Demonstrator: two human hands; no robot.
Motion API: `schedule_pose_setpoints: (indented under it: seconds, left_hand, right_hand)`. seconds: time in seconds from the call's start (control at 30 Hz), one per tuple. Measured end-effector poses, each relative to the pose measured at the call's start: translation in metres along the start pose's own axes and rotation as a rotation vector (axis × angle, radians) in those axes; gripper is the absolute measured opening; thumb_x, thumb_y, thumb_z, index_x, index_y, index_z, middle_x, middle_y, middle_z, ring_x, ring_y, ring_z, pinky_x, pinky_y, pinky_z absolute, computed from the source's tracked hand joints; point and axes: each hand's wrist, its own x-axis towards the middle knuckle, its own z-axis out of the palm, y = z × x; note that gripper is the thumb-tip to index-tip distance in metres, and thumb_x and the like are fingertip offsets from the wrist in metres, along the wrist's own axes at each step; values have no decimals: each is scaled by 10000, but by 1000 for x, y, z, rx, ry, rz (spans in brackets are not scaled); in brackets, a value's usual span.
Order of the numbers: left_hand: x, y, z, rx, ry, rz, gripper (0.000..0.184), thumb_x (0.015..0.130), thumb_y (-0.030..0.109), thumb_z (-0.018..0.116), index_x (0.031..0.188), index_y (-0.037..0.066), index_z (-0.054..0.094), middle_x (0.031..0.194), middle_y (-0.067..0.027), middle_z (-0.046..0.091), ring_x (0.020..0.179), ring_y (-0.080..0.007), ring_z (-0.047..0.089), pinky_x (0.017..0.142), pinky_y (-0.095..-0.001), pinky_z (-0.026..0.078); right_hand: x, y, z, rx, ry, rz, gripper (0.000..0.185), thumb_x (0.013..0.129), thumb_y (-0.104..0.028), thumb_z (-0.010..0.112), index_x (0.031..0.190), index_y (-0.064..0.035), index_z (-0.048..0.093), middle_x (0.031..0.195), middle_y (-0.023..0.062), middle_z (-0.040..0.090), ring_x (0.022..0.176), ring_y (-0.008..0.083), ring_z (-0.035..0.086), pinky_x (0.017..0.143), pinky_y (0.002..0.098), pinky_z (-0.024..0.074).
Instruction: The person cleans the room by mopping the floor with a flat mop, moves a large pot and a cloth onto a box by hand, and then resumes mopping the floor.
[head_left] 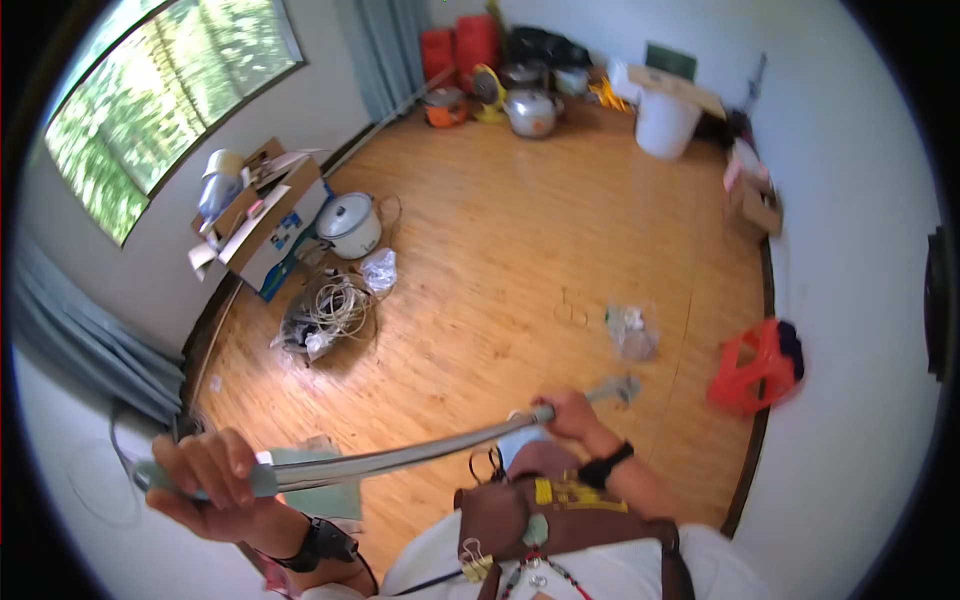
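Observation:
A long, shiny metal pole (pixel 390 462) with grey-green plastic sections spans the lower part of the view, slanting up to the right. My left hand (pixel 205 485) is wrapped round the grey-green grip at its near-left end. Farther along, my right hand (pixel 572 415) is closed on the pole close to another grey-green section. Past that hand, a blurred grey end piece (pixel 618 388) sticks out; its kind is unclear. Below the pole, a brown bag (pixel 495 515) hangs against my white shirt. A green sheet (pixel 322 485) lies on the floor beneath the pole's left half.
Left on the wooden floor (pixel 500 220) stand an open carton (pixel 275 225), a white rice cooker (pixel 350 222) and a bag of coiled cable (pixel 335 308). A plastic bag (pixel 632 332) and red stool (pixel 752 368) are at right. Pots (pixel 532 112) and a white bucket (pixel 665 125) stand at the back.

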Motion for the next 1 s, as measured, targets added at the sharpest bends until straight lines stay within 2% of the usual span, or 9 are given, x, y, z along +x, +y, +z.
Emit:
schedule_pose_setpoints:
  seconds: [0.07, 0.13, 0.2, 0.23, 0.33, 0.6, 0.67, 0.73, 1.0]
  left_hand:
    - [33, -22, -17, 5, 16, -8, 293, 888, 285, 576, 757, 110, 381, 509, 7, 368, 468, -113, 366, 662, -297, 386]
    - [65, -26, -40, 29, 36, -9, 293, 831, 243, 642, 741, 111, 397, 512, 13, 371, 473, -112, 376, 669, -296, 374]
    - [99, -43, -46, 64, 96, 85, 288, 795, 211, 671, 732, 111, 408, 510, 16, 369, 465, -109, 383, 669, -288, 364]
    - [117, -54, -52, 186, -10, 93, 396, 877, 434, 541, 695, 86, 489, 522, 11, 382, 489, -117, 391, 656, -304, 385]
    - [148, -73, -81, 229, 55, 106, 391, 858, 455, 551, 719, 91, 522, 550, 4, 423, 512, -136, 413, 670, -338, 392]
    - [245, -186, -201, 285, 152, 172, 394, 874, 413, 542, 646, 101, 464, 560, -2, 430, 534, -136, 446, 653, -314, 396]
    - [284, -219, -233, 285, 174, 230, 358, 887, 362, 535, 635, 121, 452, 524, 20, 409, 473, -112, 418, 586, -284, 411]
    - [320, -238, -265, 160, 223, 148, 296, 772, 188, 689, 730, 115, 406, 507, 21, 368, 458, -104, 389, 668, -286, 359]
    - [463, -387, -345, 52, 24, 63, 253, 911, 237, 534, 752, 106, 388, 501, 11, 372, 454, -107, 383, 644, -281, 390]
  right_hand:
    - [67, 14, -4, 58, -41, -11, 175, 639, -140, 667, 811, -140, 639, 734, 75, 621, 699, 295, 598, 610, 366, 478]
    - [128, 30, 3, 7, 55, -111, 123, 661, -139, 635, 782, -135, 614, 729, 80, 609, 716, 309, 592, 601, 410, 464]
    - [190, 32, -6, 58, 44, -153, 118, 662, -140, 625, 774, -128, 590, 727, 87, 613, 718, 312, 593, 590, 437, 453]
    - [220, 35, -7, 88, 55, -164, 108, 665, -121, 624, 764, -119, 582, 723, 76, 610, 728, 300, 590, 612, 424, 451]
    - [306, 36, -16, 134, 94, -253, 112, 661, -75, 639, 744, -113, 575, 711, 50, 597, 728, 270, 580, 655, 373, 448]
    - [484, 85, 17, 171, 111, -281, 111, 652, -84, 650, 725, -112, 571, 705, 49, 594, 711, 272, 574, 653, 383, 448]
    - [529, 99, 18, 87, 89, -230, 127, 642, -83, 638, 745, -129, 578, 710, 46, 598, 720, 273, 580, 652, 396, 449]
    - [565, 108, 14, 67, 80, -242, 139, 643, -79, 638, 760, -129, 583, 717, 48, 602, 723, 277, 581, 648, 400, 446]
    - [700, 166, -3, 47, 178, -50, 142, 622, -53, 649, 743, -112, 604, 693, 72, 610, 677, 295, 591, 613, 386, 458]
